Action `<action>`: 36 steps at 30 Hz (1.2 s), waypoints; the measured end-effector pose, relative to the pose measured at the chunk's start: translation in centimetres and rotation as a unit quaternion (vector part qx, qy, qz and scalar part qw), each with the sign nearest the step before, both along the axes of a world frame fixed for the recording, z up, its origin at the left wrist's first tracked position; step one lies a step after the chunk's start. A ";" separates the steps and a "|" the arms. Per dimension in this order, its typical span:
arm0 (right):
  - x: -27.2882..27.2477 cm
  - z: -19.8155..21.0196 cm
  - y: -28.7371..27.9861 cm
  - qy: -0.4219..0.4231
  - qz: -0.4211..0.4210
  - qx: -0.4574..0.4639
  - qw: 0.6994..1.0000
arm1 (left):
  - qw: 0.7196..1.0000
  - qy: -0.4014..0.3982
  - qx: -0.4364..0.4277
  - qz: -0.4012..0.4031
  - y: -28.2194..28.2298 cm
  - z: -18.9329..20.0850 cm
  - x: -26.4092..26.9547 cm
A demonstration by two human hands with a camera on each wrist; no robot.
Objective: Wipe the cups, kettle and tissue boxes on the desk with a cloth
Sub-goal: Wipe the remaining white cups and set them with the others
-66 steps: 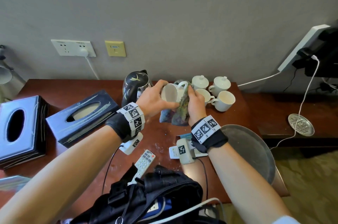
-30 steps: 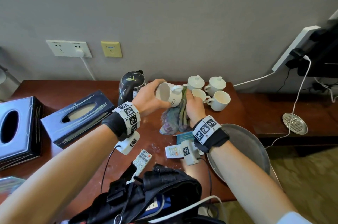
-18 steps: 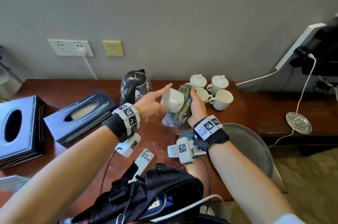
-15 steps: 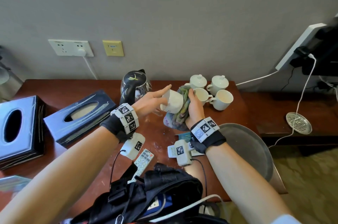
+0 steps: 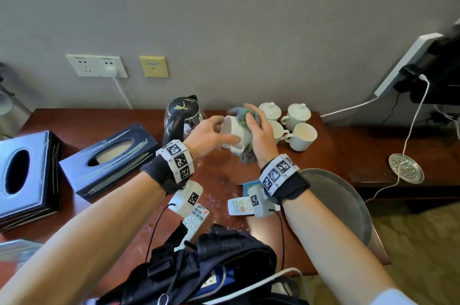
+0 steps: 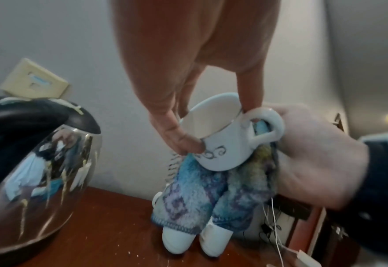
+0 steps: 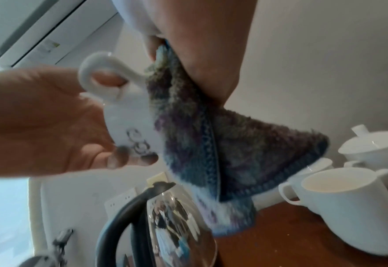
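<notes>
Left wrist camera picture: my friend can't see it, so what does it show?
A left hand holds a tilted white cup by its rim above a brown desk, while the right hand presses a fluffy blue cloth against the cup's far side. A shiny kettle with a black lid stands at the left.

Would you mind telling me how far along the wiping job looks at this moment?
Nothing shows as finished. In hand: the left hand grips a white ceramic cup while the right hand presses a blue-green fluffy cloth against it. Seemingly left: the black and steel kettle, four white cups and two dark blue tissue boxes.
</notes>
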State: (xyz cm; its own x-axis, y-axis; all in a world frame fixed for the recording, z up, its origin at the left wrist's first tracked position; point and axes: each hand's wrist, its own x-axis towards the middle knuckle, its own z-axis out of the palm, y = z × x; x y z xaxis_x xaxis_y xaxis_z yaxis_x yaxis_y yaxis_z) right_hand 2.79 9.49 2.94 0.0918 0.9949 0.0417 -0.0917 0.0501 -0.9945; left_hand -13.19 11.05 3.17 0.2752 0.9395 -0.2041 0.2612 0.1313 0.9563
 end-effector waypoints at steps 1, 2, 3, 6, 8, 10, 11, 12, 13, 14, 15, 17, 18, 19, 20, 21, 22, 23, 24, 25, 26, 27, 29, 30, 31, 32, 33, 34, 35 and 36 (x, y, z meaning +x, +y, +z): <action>0.0 0.1 0.5 0.045 -0.014 -0.040 0.998 | 0.999 0.032 0.036 -0.001 -0.2 0.2 0.2; 0.1 0.1 1.0 0.099 -0.023 -0.084 0.991 | 0.995 0.071 0.076 -0.009 -0.2 0.2 0.3; 0.2 0.1 1.3 0.141 -0.027 -0.126 0.982 | 0.988 0.105 0.107 -0.021 -0.4 0.4 0.4; 0.9 -0.2 1.7 0.171 -0.028 -0.194 0.966 | 0.983 0.137 0.118 -0.042 -0.7 0.5 0.4; 1.1 -0.4 1.7 0.157 -0.028 -0.199 0.967 | 0.986 0.136 0.084 -0.056 -0.7 0.5 0.0; 1.0 -0.5 1.4 0.146 -0.032 -0.193 0.970 | 0.988 0.132 0.053 -0.068 -0.4 0.7 -0.2; 0.9 -0.5 1.2 0.140 -0.037 -0.183 0.972 | 0.989 0.127 0.041 -0.068 -0.4 0.9 -0.2; 0.7 -0.7 1.1 0.137 -0.041 -0.170 0.975 | 0.991 0.114 0.030 -0.063 -0.3 1.0 -0.2; 0.6 -0.8 0.9 0.136 -0.049 -0.157 0.977 | 0.994 0.096 0.019 -0.054 -0.2 1.0 -0.2; 0.4 -0.9 0.8 0.136 -0.061 -0.146 0.978 | 0.996 0.078 0.007 -0.042 -0.1 1.0 -0.1; 0.3 -0.9 0.6 0.140 -0.072 -0.137 0.978 | 0.998 0.064 -0.005 -0.024 0.0 1.0 0.0; 0.2 -0.9 0.4 0.155 -0.075 -0.123 0.977 | 0.999 0.041 -0.033 0.007 -0.1 1.0 0.1; 0.2 -0.8 0.3 0.157 -0.071 -0.112 0.979 | 0.999 0.025 -0.043 0.008 -0.2 1.0 0.2; 0.1 -0.7 0.0 0.153 -0.067 -0.097 0.981 | 0.999 0.007 -0.053 0.001 -0.2 0.9 0.3; 0.1 -0.6 -0.1 0.141 -0.065 -0.081 0.985 | 0.998 -0.010 -0.063 -0.001 -0.4 1.0 0.3; 0.1 -0.5 -0.2 0.126 -0.061 -0.066 0.988 | 0.997 -0.022 -0.072 0.001 -0.5 1.0 0.3; 0.1 -0.3 -0.4 0.117 -0.051 -0.052 0.990 | 0.997 -0.028 -0.073 0.003 -0.6 0.9 0.3; 0.0 -0.1 -0.6 0.113 -0.040 -0.043 0.992 | 0.997 -0.027 -0.068 0.004 -0.6 0.8 0.1; 0.0 0.1 -0.6 0.114 -0.027 -0.039 0.992 | 0.998 -0.027 -0.057 0.005 -0.7 0.7 0.0; -0.1 0.4 -0.6 0.117 -0.015 -0.040 0.992 | 0.999 -0.025 -0.043 0.009 -0.8 0.7 0.0; -0.3 0.5 -0.5 0.119 -0.009 -0.048 0.992 | 0.999 -0.018 -0.021 0.015 -1.0 0.6 -0.1; -0.4 0.7 -0.4 0.124 -0.006 -0.065 0.990 | 1.000 0.000 0.006 0.021 -1.3 0.6 0.0; -0.7 0.8 -0.1 0.144 0.000 -0.119 0.982 | 0.996 0.051 0.065 0.023 -1.9 0.5 0.0; -0.7 0.7 0.0 0.147 0.007 -0.149 0.978 | 0.992 0.078 0.094 0.020 -2.2 0.6 0.0; -0.7 0.5 0.0 0.144 0.013 -0.176 0.974 | 0.987 0.105 0.124 0.013 -2.3 0.5 0.0; -0.6 0.4 0.0 0.135 0.016 -0.195 0.971 | 0.980 0.132 0.151 0.001 -2.4 0.5 0.0; -0.5 0.4 -0.1 0.127 0.017 -0.206 0.970 | 0.973 0.156 0.167 -0.011 -2.5 0.5 -0.1; -0.4 0.4 -0.2 0.117 0.013 -0.206 0.972 | 0.969 0.175 0.174 -0.020 -2.5 0.5 -0.1; -0.4 0.4 -0.3 0.106 0.005 -0.202 0.974 | 0.966 0.187 0.175 -0.025 -2.5 0.5 -0.1; -0.4 0.4 -0.4 0.091 -0.007 -0.197 0.976 | 0.967 0.189 0.171 -0.026 -2.5 0.5 -0.1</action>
